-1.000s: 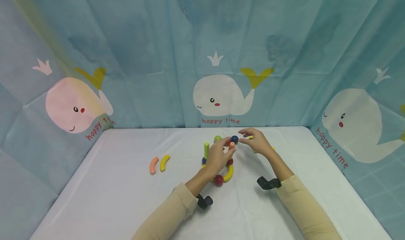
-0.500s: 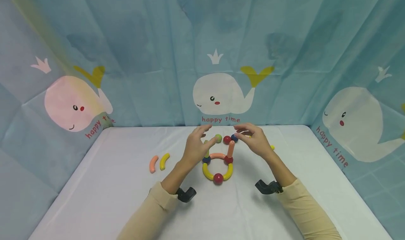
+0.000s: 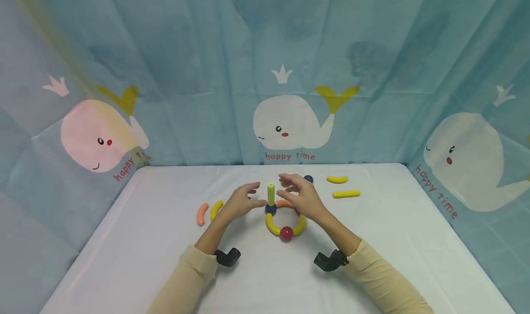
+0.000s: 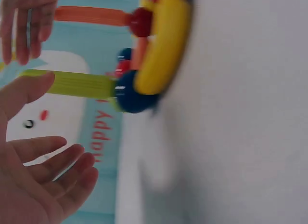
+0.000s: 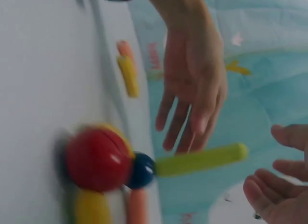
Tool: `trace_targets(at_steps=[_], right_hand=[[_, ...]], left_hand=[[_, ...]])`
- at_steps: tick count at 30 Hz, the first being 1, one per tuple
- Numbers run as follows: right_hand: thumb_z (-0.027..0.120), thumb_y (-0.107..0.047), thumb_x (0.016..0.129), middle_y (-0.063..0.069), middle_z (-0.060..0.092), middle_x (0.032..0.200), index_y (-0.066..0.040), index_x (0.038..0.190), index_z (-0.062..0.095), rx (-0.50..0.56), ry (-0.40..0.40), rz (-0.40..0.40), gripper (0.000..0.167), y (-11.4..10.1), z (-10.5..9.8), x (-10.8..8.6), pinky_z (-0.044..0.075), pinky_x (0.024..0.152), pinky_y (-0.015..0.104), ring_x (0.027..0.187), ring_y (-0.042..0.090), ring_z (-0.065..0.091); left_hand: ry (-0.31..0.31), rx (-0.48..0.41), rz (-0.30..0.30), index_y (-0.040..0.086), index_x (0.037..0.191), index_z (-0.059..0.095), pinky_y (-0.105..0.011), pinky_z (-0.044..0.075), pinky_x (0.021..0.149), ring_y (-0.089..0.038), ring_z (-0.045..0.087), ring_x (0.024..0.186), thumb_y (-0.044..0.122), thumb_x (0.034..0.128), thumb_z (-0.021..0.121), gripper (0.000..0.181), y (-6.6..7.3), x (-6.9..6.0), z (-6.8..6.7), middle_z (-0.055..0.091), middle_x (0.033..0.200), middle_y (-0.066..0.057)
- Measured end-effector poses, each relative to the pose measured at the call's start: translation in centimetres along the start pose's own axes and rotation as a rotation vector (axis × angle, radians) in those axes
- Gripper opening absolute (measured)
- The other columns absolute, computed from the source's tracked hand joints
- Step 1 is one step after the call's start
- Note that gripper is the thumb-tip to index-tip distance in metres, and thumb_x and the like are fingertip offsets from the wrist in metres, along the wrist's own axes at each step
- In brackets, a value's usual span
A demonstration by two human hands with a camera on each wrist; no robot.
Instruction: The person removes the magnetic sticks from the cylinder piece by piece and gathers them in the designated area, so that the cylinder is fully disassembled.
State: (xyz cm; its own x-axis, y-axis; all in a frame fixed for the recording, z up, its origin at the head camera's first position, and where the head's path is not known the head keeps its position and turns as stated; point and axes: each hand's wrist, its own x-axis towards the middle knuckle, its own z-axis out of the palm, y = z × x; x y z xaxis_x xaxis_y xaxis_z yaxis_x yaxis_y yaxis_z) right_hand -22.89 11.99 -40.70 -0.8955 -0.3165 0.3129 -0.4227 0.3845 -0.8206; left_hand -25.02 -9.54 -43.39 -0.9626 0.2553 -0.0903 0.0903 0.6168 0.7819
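In the head view, a ring of yellow and orange curved rods (image 3: 272, 225) joined by balls lies on the table, a red ball (image 3: 286, 233) at its front. A light green stick (image 3: 271, 195) stands upright on the ring's blue ball (image 3: 271, 208). My left hand (image 3: 239, 202) is left of this stick, fingers spread, thumb tip near it; contact cannot be told. Over the ring's right side my right hand (image 3: 304, 199) is held with loosely bent fingers and nothing in them. It hides the upright orange stick (image 4: 91, 15), which shows in the left wrist view.
An orange curved rod (image 3: 202, 214) and a yellow curved rod (image 3: 216, 209) lie at left. Behind the right hand is a loose blue ball (image 3: 308, 179). Farther right lie a yellow curved rod (image 3: 337, 179) and a yellow straight stick (image 3: 346, 194).
My left hand has left the orange stick and moved left past the green one. My right hand has moved left and nearer, from beside the loose blue ball to over the ring.
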Motion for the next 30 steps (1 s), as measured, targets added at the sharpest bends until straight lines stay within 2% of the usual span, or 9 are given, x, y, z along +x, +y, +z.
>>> trace_targets(at_steps=[3,5,9,12,18,26,30], right_hand=[[0.071,-0.014,0.088,0.020,0.062,0.126,-0.002,0.134,0.055,0.021,-0.006,0.067,0.050,0.5,1.2,0.0,0.053,0.096,0.042,0.115,0.032,0.062],[0.070,-0.014,0.089,0.021,0.062,0.125,-0.001,0.134,0.054,0.026,0.002,0.097,0.050,1.0,2.0,0.0,0.053,0.096,0.041,0.115,0.031,0.062],[0.069,-0.011,0.089,0.018,0.065,0.121,0.000,0.133,0.056,0.040,0.021,0.148,0.047,1.8,3.1,0.0,0.054,0.096,0.041,0.111,0.031,0.064],[0.068,-0.011,0.089,0.016,0.066,0.120,0.000,0.130,0.058,0.040,-0.003,0.173,0.044,2.2,3.6,0.0,0.054,0.095,0.041,0.111,0.030,0.065],[0.068,-0.011,0.089,0.014,0.069,0.116,-0.002,0.127,0.060,0.018,-0.015,0.191,0.039,2.7,4.4,0.0,0.054,0.094,0.040,0.109,0.029,0.065],[0.064,-0.012,0.092,0.013,0.069,0.113,-0.004,0.123,0.062,0.001,0.017,0.200,0.033,2.9,4.9,0.2,0.054,0.095,0.039,0.109,0.027,0.065],[0.064,-0.011,0.092,0.012,0.072,0.108,-0.004,0.119,0.065,-0.056,0.052,0.148,0.028,2.7,5.1,0.2,0.056,0.089,0.036,0.101,0.024,0.067]], left_hand=[[-0.008,0.015,-0.047,0.005,0.140,0.051,-0.049,0.049,0.101,-0.034,0.055,0.127,0.030,0.0857,0.074,0.064,-0.9,0.3,1.1,0.057,0.140,-0.014],[-0.010,0.018,-0.057,0.004,0.136,0.055,-0.048,0.050,0.100,-0.033,0.057,0.123,0.029,0.0854,0.074,0.060,-1.3,0.4,1.7,0.061,0.134,-0.015],[-0.027,0.032,-0.046,0.001,0.129,0.060,-0.045,0.052,0.095,-0.032,0.062,0.115,0.028,0.0848,0.074,0.054,-1.5,0.7,2.6,0.066,0.125,-0.017],[-0.023,0.052,-0.038,0.001,0.123,0.064,-0.044,0.054,0.091,-0.030,0.065,0.108,0.027,0.0844,0.074,0.048,-1.5,0.9,3.2,0.069,0.118,-0.016],[-0.026,0.087,0.004,0.004,0.112,0.071,-0.042,0.055,0.088,-0.026,0.068,0.098,0.020,0.0850,0.074,0.032,-1.0,1.1,4.0,0.074,0.104,-0.011],[-0.004,0.154,-0.034,0.002,0.114,0.070,-0.042,0.055,0.087,-0.025,0.067,0.097,0.021,0.0844,0.075,0.035,-0.3,0.9,4.5,0.073,0.104,-0.012],[-0.002,0.156,-0.046,0.002,0.113,0.070,-0.042,0.055,0.088,-0.025,0.067,0.098,0.021,0.0839,0.076,0.035,0.0,0.8,4.5,0.073,0.105,-0.012]])
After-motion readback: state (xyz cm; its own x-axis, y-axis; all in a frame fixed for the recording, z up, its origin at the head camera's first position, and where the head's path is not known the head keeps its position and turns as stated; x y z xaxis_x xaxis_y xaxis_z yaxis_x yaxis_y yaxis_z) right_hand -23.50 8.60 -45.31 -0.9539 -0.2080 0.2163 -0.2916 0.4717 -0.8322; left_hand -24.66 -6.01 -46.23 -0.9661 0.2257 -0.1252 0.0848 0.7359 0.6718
